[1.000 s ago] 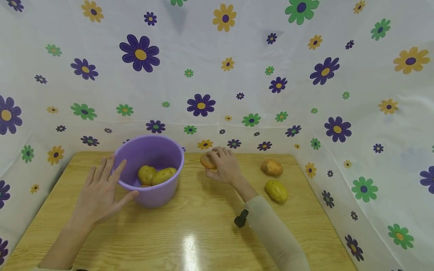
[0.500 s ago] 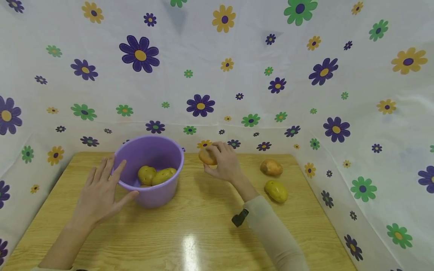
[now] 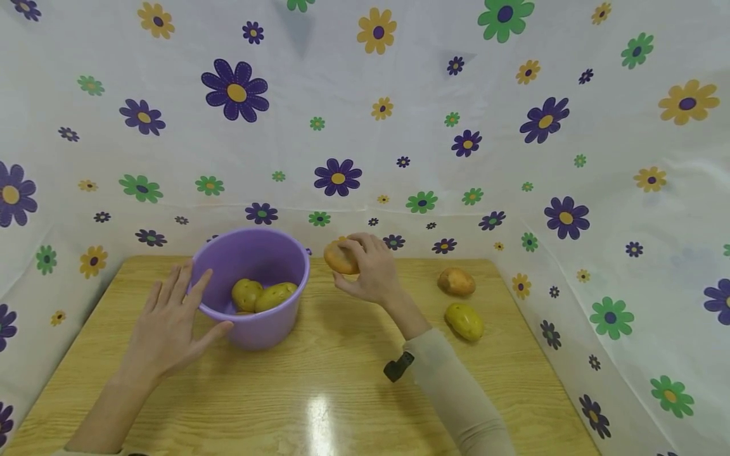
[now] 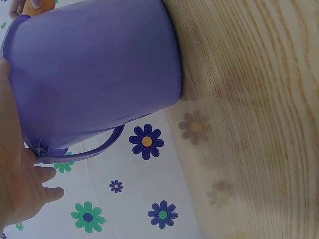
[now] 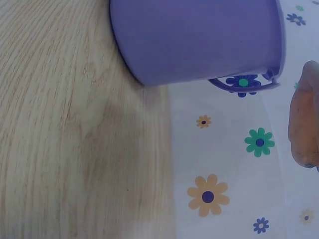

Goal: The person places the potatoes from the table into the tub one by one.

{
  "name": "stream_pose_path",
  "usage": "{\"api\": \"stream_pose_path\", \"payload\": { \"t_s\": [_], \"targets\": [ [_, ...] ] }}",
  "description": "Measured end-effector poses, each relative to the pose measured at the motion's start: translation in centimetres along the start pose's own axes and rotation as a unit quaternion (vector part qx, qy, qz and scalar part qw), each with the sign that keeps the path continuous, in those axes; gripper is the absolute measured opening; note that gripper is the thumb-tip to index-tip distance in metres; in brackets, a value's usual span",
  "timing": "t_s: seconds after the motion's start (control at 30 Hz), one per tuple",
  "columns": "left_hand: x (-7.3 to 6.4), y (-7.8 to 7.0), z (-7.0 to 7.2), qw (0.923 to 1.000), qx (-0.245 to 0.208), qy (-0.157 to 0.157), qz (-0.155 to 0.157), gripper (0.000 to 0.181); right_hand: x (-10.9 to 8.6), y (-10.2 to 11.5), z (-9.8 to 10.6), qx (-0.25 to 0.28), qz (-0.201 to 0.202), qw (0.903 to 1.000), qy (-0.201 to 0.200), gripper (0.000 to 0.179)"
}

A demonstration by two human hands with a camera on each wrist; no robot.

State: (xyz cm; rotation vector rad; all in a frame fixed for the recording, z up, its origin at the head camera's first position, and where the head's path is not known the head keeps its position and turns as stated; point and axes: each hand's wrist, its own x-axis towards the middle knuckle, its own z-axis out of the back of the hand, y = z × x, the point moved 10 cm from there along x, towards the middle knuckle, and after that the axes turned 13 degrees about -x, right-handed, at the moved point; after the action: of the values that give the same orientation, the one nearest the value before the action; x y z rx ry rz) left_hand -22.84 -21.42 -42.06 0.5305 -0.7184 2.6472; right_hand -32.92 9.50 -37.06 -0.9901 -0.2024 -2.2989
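A purple bucket [image 3: 256, 332] stands on the left part of the table, with several potatoes [image 3: 276, 297] inside it. My left hand [image 3: 165, 323] rests at the bucket's near left rim with fingers straight and spread; the left wrist view shows the bucket's side [image 4: 99, 69] and this hand [image 4: 20, 174] along its rim. To the right of the bucket, my right hand [image 3: 373, 269] grips a brown potato [image 3: 341, 258] between thumb and fingers, raised above the table. In the right wrist view that potato [image 5: 302, 124] shows at the right edge.
Two more potatoes lie at the table's right side: a brown one [image 3: 457, 282] and a yellow-green one [image 3: 464, 322] nearer me. A flowered cloth [image 3: 342, 139] hangs behind and along both sides of the wooden table [image 3: 274, 405]. The bucket's handle [image 4: 99, 149] hangs down its side.
My right hand has lifted the brown potato from the table and shifted it slightly left toward the bucket. The left hand and the bucket have stayed in place.
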Motion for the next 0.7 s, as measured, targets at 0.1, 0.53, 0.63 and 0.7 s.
{"api": "stream_pose_path", "payload": {
  "t_s": [0.1,0.53,0.63,0.7],
  "targets": [
    [0.0,-0.1,0.0,1.0,0.001,-0.002,-0.003,0.101,0.4,0.3,0.4,0.011,-0.001,0.9999,-0.007,0.06],
    [0.1,-0.1,0.1,1.0,0.002,-0.003,-0.006,0.101,2.1,2.0,1.6,0.03,0.019,0.999,-0.027,0.061],
    [0.1,-0.1,0.1,1.0,0.002,-0.003,-0.007,0.101,2.4,2.5,1.7,0.028,0.025,0.9987,-0.033,0.06],
    [0.1,-0.2,0.0,1.0,0.001,-0.003,-0.006,0.101,2.6,2.9,1.8,0.027,0.032,0.9985,-0.036,0.06]
  ]
}}
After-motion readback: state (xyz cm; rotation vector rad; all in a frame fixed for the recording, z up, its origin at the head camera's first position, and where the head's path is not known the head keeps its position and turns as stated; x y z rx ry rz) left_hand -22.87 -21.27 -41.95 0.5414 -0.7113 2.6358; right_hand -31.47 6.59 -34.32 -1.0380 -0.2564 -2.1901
